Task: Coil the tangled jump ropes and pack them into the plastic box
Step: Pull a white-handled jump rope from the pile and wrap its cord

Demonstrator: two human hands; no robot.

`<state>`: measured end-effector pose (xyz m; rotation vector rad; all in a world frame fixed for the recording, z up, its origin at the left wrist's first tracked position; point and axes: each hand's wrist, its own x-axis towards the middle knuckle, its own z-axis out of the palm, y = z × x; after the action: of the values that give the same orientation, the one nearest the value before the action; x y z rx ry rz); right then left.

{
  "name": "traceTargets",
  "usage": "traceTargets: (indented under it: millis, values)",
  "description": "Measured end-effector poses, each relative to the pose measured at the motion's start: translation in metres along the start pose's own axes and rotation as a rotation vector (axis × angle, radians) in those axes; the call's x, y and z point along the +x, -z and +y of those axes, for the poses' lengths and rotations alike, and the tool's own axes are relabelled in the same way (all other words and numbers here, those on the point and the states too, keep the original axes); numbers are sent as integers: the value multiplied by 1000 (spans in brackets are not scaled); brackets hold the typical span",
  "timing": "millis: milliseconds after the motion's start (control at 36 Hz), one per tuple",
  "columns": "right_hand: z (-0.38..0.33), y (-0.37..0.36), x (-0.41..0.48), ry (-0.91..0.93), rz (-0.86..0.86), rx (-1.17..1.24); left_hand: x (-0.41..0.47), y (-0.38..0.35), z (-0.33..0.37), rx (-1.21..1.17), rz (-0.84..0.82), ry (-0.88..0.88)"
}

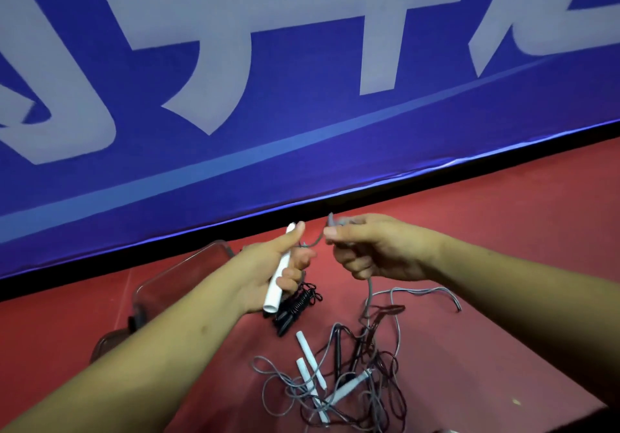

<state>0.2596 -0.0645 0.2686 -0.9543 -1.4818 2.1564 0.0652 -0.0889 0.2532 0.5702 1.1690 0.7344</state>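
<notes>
Left hand [280, 261] grips a white handle [275, 290], fingers curled round it. Right hand [372, 248], just beside, pinches the grey cord [369, 290] leading off that handle. The cord drops to the tangled ropes [352, 369] on the red floor [503, 265]. A black coiled rope [298, 301] lies beside the clear plastic box [181, 261], near the floor's far edge. Coiling the grey rope seems barely begun, and winding loops will need slack drawn free of the tangle.

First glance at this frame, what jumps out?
The blue banner with huge white characters fills the upper half. At centre, the left hand grips a white handle while the right hand pinches a grey rope. Below them, a tangle of ropes lies on the red surface.
</notes>
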Motion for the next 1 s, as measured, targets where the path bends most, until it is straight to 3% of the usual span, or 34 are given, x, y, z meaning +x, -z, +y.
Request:
traceTargets:
  millis: [222, 417, 639, 722, 861, 1000]
  values:
    - [10, -6, 1, -58, -68, -103, 5, -8, -6, 4, -30, -223]
    - [10, -7, 1, 0, 44, -209, 8, -11, 2, -67, 168, -329]
    - [7, 9, -3, 41, 186, -140, 22, 36, 21, -195, 397, -374]
    - [6, 2, 1, 107, 243, -129, 21, 34, 18, -155, 340, -356]
    - [-2, -10, 10, 159, 252, 109, 16, 5, 2, -62, 213, -294]
    - [-5, -10, 12, 135, 206, 111, 13, -6, -4, -143, 134, -259]
